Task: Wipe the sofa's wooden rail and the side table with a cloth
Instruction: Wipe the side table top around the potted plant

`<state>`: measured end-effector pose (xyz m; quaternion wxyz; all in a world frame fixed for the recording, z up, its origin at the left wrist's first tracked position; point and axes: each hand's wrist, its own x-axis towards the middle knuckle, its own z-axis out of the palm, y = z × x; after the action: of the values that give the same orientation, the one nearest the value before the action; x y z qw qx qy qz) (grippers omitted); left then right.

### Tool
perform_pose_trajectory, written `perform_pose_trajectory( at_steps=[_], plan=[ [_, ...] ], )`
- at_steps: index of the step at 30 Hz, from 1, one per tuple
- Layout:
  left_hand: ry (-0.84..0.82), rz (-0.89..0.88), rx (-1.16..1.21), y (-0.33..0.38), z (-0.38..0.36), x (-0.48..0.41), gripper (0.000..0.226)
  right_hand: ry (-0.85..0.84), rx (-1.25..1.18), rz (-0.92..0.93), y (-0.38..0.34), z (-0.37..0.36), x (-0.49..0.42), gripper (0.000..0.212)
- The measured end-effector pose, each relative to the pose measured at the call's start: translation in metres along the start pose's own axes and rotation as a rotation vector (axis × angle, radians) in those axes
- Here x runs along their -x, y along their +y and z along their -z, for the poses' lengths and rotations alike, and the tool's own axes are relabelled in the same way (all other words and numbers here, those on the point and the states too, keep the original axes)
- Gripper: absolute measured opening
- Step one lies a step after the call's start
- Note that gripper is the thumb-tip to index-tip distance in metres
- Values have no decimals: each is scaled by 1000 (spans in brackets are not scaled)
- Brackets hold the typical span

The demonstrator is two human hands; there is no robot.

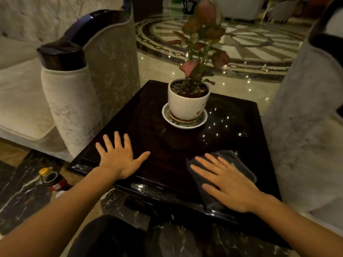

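The dark glossy side table (154,127) stands in front of me between two sofas. My left hand (118,156) lies flat on its near left part, fingers spread, with nothing under it. My right hand (228,180) presses flat on a dark grey cloth (232,156) at the table's near right corner. The cloth pokes out beyond my fingers and hangs a little over the near edge. The sofa's dark wooden rail (63,54) caps the pale armrest at the left and runs up toward the back.
A potted plant (189,101) in a white pot on a saucer sits at the table's centre back. A second pale sofa arm (304,127) stands at the right. On the marble floor at the left lies a bottle with a yellow cap (50,177).
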<state>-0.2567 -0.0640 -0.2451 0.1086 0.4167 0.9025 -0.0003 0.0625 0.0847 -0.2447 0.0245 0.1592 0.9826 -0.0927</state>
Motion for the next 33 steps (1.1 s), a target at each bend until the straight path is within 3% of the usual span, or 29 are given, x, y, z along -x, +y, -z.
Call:
perform_pose_trajectory(
  at_steps=[5,8,13,17,28,33],
  plan=[
    [160,-391,14,89,-2,23,101,105,-9,-430,47,1,11,57],
    [155,-599,-23,149,-8,33,93,96,1,-569,50,4,4,59],
    [54,-592,-37,176,-26,30,85,109,13,-516,7,-9,41,63],
    [103,-596,-35,176,-39,27,90,133,-33,-487,-14,-18,83,57],
    [128,-589,-42,175,-39,25,91,43,-48,-709,94,13,-30,62],
    [120,-579,-58,173,-38,29,92,86,-44,-569,57,-1,7,65]
  ],
)
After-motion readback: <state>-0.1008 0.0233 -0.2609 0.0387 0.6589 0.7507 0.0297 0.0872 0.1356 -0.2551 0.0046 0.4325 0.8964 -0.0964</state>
